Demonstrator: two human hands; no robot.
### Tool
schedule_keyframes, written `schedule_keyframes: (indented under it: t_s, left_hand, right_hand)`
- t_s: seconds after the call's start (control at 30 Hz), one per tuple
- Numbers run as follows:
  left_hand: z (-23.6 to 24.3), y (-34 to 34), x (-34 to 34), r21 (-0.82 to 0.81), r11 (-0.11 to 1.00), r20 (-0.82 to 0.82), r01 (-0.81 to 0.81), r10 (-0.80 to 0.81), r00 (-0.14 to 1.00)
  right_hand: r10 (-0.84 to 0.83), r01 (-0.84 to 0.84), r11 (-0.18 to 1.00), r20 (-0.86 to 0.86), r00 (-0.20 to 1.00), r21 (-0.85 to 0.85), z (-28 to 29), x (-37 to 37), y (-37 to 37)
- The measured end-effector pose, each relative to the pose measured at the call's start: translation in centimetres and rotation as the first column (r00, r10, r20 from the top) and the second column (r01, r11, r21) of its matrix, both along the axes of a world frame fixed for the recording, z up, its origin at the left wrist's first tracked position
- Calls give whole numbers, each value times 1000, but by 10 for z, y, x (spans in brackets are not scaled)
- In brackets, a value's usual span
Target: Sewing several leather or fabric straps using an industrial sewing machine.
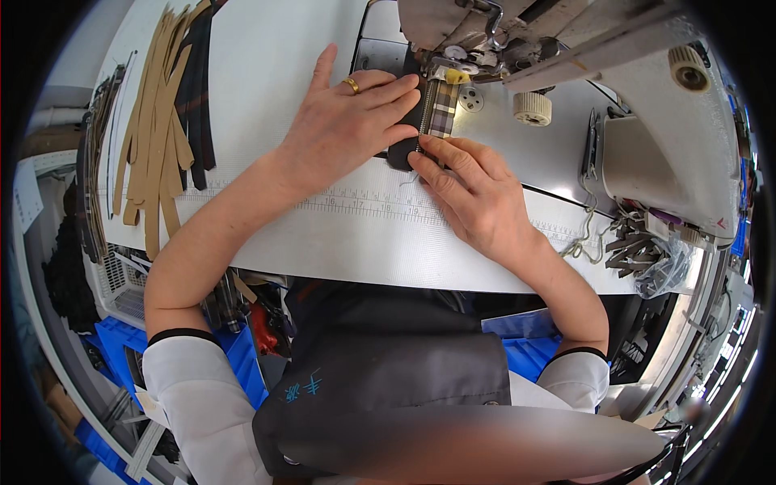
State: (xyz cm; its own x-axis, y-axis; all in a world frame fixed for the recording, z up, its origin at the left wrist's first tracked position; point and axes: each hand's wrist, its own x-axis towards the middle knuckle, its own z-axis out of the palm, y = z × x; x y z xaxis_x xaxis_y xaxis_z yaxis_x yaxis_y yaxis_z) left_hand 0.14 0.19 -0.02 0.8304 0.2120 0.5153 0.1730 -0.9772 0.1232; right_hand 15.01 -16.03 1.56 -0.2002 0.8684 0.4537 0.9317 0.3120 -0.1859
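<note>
One plaid strip (444, 107) — lengthwise toward machine (663, 105)

On the table (267, 48), strips (153, 137) lie left of the left hand (347, 113), the sewing machine (647, 162) right.

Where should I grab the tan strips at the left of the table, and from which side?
Take the tan strips one at a time, probably by a near end, coming from the near side: those ends splay apart, while farther up the strips overlap. The left hand is closest but occupied, touching the dark piece.
</note>
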Motion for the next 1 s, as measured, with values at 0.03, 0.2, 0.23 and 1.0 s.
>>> schedule_keyframes:
  t_s: [0.03, 0.2, 0.23, 1.0]
  left_hand:
    - [0, 0, 0, 0, 1000, 0, 0, 0, 1000]
    - [1, -2, 1, 8, 1000, -12, -16, 16, 1000]
    - [0, -1, 0, 8, 1000, -13, -19, 19, 1000]
    - [0, 8, 5, 43, 999, 32, 25, -27, 999]
  right_hand:
    - [-3, 3, 1000, -12, 1000, 13, -1, 1, 2]
    - [-22, 22, 999, -1, 1000, 45, -1, 6, 10]
    - [-21, 21, 999, -8, 1000, 50, -2, 8, 12]
    - [-126, 118, 989, 90, 988, 91, -7, 28, 38]
